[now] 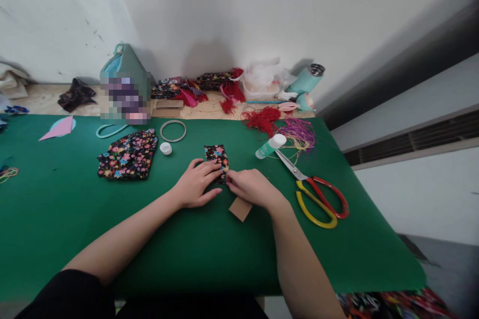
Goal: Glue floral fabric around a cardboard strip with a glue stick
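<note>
A small black floral fabric piece (216, 152) lies on the green mat between my hands. My left hand (196, 184) rests on its left side, fingers stretched out and slightly apart. At its lower right edge my right hand (252, 187) is closed, thumb and fingers pinching the fabric. Partly under the right hand is a brown card square (240, 209). Beyond that hand is a glue stick (270, 146) with a white end, its label green. Scissors (305, 178) with one red and one yellow handle lie to the right, blades pointing away from me.
Left of my hands are a floral cloth stack (129, 157), a white cap (165, 148) and a ring-shaped coil (172, 131). Red threads (262, 119) and purple threads (299, 134) lie behind the glue stick. A bottle (309, 79) and plastic bag (264, 77) stand by the wall.
</note>
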Demonstrator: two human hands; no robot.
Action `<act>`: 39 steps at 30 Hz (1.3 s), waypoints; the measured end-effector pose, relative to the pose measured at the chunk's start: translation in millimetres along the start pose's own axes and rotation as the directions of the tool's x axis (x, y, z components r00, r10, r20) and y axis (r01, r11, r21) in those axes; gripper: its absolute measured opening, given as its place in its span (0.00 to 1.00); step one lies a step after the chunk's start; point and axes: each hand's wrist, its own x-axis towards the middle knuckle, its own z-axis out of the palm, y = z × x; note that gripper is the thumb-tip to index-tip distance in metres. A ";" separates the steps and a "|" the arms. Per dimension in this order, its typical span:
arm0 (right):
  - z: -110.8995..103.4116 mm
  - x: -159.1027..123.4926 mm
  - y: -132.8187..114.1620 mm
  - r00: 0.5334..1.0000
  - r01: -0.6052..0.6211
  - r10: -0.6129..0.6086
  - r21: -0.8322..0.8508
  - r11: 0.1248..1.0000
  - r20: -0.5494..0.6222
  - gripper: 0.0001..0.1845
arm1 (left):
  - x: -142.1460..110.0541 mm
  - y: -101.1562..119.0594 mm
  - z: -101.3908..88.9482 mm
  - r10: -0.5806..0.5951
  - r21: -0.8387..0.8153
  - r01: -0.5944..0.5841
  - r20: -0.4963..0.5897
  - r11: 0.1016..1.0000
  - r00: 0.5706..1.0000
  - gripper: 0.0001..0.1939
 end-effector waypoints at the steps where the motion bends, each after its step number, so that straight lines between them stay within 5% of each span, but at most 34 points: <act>1: 0.2 -0.1 -0.2 1.000 0.003 -0.003 -0.008 1.000 0.003 0.09 | 0.0 0.2 0.4 -0.002 -0.001 0.002 -0.003 1.000 1.000 0.25; 13: 0.7 -1.8 -6.3 1.000 0.009 -0.008 -0.091 0.996 0.009 0.11 | 0.5 9.0 -0.6 -0.063 0.020 0.062 0.006 0.998 0.998 0.24; 21: -1.3 -3.6 3.8 1.000 -0.010 0.009 0.078 0.997 0.008 0.06 | -0.1 6.1 -0.9 -0.034 0.029 0.034 0.022 0.999 0.999 0.27; 28: 1.1 0.0 6.3 0.980 -0.160 0.166 0.060 0.985 -0.112 0.11 | -0.9 2.0 0.2 -0.041 0.063 0.039 0.035 0.997 0.999 0.30; 39: 4.2 1.7 4.2 0.993 -0.048 0.044 -0.034 0.998 -0.106 0.22 | -0.2 0.1 -2.3 -0.041 0.021 0.041 0.019 0.999 0.999 0.28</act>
